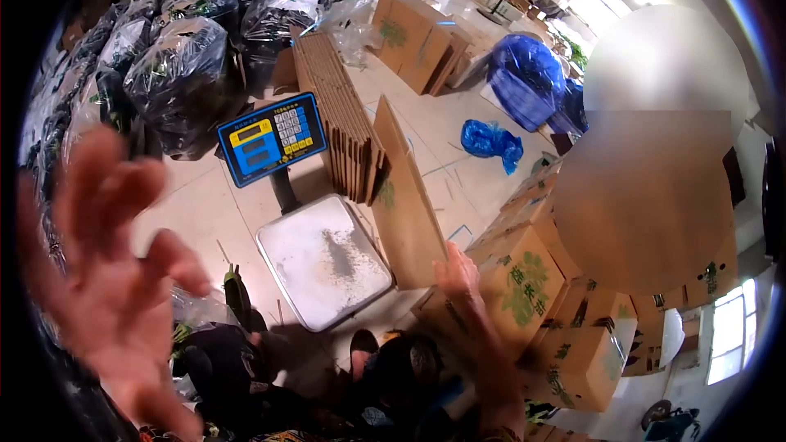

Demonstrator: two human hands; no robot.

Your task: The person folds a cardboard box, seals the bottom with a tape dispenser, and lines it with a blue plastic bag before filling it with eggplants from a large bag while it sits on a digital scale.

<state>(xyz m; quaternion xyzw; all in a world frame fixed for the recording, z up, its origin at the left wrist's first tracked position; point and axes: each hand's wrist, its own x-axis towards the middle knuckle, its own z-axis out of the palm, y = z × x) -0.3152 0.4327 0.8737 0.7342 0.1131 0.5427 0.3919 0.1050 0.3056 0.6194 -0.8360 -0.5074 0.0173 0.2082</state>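
Observation:
My left hand (pixel 115 270) is raised close to the camera on the left side, a little blurred, with its fingers apart and nothing in them. Lower down on the right, my right hand (pixel 458 274) grips the near edge of a flattened cardboard box (pixel 405 213), which stands upright on the floor. A stack of flattened cardboard boxes (pixel 332 106) stands just beyond it. Between my hands is a floor scale with a bare, stained metal platform (pixel 323 262). Its blue and yellow display panel (pixel 272 139) sits on a post behind the platform.
Dark plastic bags (pixel 184 74) are piled at the back left. Printed cartons (pixel 524 286) are stacked along the right. A blue plastic bag (pixel 491 141) lies on the tiled floor, near a blue-wrapped bundle (pixel 528 82). A blurred patch hides part of the upper right.

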